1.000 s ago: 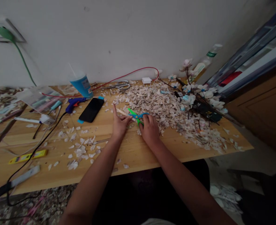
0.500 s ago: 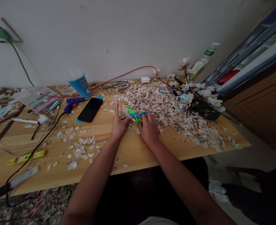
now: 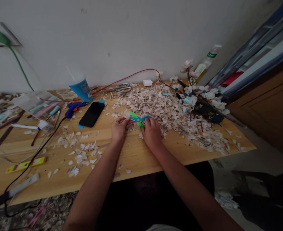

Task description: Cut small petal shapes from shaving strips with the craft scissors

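Blue and green scissors are in my right hand, whose fingers are wrapped round the handles; the blades are apart and point left. My left hand is closed at the blade tips, thumb and fingers pinched together on something too small to make out. Behind both hands spreads a heap of pale petal-like pieces. More pale pieces lie scattered on the wooden table to the left of my left forearm.
A black phone, a blue cup, a blue glue gun and a yellow box cutter are at the left. Metal scissors lie near the wall. Flowering branches and a bottle stand at the right.
The fingers of my left hand, one of them stretched out before, have curled in to a pinch. My right hand still holds the scissors, nearly in place. The view has shifted slightly.
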A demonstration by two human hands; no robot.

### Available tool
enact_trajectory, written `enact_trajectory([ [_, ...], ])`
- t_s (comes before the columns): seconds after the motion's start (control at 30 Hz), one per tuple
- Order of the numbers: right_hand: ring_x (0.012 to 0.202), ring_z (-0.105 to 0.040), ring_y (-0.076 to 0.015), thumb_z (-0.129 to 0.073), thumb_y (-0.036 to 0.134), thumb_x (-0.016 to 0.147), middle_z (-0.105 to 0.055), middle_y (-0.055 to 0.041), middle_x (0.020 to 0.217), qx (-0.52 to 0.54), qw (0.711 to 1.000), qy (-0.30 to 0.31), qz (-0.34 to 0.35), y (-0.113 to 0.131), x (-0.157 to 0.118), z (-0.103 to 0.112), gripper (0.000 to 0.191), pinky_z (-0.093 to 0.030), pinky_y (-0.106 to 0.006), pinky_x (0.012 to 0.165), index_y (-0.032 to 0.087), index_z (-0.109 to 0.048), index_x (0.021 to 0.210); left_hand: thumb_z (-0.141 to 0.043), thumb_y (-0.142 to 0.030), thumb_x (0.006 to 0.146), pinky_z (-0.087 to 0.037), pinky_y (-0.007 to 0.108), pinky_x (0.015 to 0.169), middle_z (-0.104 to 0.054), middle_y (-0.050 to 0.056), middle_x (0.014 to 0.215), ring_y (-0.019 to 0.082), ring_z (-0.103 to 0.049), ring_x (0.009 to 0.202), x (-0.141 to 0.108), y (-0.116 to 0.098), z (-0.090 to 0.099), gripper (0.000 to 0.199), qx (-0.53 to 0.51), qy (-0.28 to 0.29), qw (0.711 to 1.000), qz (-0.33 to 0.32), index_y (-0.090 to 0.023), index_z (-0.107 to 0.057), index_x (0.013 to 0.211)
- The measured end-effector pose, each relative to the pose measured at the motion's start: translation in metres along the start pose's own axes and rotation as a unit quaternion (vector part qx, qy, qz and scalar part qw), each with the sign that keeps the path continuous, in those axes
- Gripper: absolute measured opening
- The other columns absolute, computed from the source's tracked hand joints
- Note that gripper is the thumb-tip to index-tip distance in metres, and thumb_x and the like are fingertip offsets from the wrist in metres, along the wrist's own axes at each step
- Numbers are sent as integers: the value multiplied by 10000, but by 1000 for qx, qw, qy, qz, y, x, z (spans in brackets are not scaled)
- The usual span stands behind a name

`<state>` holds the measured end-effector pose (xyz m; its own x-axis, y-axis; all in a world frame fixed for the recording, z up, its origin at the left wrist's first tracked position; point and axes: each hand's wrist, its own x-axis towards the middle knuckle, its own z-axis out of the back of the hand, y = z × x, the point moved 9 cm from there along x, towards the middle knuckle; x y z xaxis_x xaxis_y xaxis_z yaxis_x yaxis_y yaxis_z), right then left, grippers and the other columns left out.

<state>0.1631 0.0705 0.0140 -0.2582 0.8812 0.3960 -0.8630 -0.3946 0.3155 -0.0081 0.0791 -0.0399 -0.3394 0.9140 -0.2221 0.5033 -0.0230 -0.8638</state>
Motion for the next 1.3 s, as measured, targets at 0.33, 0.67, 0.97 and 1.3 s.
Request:
enact_trajectory([
  [0.33,1070,-511,-317,-525,189,928,-583,-179,1158,1,1000,-11,-7,-2,-1,1,321,-457,-452,916,145,-569,1242,-905,-264,637,-626,270,752,-743,37,742,144,-736,697,-4,-7,0,316,-45,-11,999,-6,-139,-667,803],
  [0.67,1105,-542,-306,-572,214,844,-590,-149,1146,113,993,9,25,1,-1,-14,361,-469,-439,962,166,-542,1201,-871,-121,668,-566,223,780,-732,-6,793,111,-712,768,5,-11,14,286,-166,-39,985,-36,-184,-664,855],
  [0.97,972,-605,-268,-624,302,835,-657,-121,1033,146,988,52,16,7,-1,-20,354,-472,-383,858,164,-550,1153,-903,-215,629,-531,204,794,-699,-41,758,77,-663,726,-4,-21,1,291,-144,-7,985,-92,-210,-686,824],
  [1.3,910,-610,-226,-621,305,845,-670,-76,958,200,978,50,22,7,-1,-18,197,-457,-329,813,199,-608,1011,-863,-299,654,-538,217,723,-701,-36,811,95,-665,707,-12,-17,-8,344,32,13,993,-116,-221,-673,930],
])
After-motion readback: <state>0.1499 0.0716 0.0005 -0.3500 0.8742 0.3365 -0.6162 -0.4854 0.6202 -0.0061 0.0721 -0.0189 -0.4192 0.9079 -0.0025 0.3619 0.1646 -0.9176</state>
